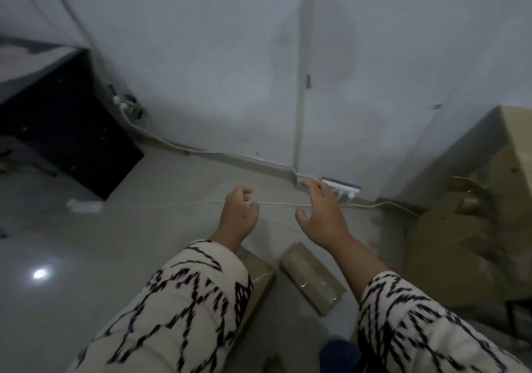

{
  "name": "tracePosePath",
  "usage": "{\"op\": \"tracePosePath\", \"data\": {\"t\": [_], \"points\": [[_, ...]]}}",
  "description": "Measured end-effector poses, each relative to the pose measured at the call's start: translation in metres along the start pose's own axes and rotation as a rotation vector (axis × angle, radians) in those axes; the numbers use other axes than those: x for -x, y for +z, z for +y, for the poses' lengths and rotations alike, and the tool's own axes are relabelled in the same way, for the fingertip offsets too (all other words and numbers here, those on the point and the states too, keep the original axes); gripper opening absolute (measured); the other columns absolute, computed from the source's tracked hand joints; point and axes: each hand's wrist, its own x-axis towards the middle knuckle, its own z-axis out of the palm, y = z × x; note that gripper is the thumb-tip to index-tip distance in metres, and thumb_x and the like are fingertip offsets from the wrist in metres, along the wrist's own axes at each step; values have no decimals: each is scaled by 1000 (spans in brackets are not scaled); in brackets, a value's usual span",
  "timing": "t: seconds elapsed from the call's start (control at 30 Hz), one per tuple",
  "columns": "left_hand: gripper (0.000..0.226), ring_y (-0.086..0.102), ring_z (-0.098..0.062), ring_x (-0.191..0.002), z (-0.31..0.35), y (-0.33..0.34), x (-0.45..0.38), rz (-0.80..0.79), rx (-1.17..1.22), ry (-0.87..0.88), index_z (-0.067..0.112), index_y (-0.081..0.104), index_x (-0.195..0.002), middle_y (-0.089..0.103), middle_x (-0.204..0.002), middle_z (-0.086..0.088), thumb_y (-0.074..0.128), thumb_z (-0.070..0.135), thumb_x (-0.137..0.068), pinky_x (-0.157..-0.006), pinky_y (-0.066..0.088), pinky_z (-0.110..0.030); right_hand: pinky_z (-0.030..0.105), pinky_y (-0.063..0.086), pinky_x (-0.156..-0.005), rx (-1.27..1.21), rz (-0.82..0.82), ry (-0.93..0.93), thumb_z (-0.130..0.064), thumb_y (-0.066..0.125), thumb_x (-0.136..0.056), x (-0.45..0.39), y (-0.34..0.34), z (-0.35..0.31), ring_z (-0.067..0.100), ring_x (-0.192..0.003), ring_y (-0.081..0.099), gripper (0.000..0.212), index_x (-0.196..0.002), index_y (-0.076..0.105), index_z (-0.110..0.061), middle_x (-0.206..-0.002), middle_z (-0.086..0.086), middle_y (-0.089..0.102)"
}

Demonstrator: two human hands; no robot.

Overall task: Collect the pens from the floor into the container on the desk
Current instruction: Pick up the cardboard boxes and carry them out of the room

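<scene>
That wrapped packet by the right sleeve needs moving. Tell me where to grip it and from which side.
Grip the brown wrapped packet across its narrow width near the middle, coming from above with the right hand. It lies flat on the floor, long and slim, with both long edges clear for the fingers.

The whole view is soft with motion blur. The left sleeve (172, 309) covers most of one brown packet (259, 275); only its right edge shows. Both sleeves run off the bottom edge. The desk (26, 64) is cut by the left edge — its top is a smear. The cardboard boxes (472, 200) are cut off at the right edge. A small white thing (85, 205) on the floor is too blurred to tell. Plugs (122, 105) by the desk — too small to make out.
</scene>
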Motion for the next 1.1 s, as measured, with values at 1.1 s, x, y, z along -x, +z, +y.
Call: {"op": "tracePosePath", "data": {"t": [1.1], "points": [[38,36,-33,-125,-460,97,-27,252,-270,-837,10,46,-125,40,-133,-15,44,25,-91,-96,40,-40,44,40,-103,275,-606,-270,-26,63,-76,-60,450,135,30,-129,36,62,-134,41,-19,-143,11,36]]}}
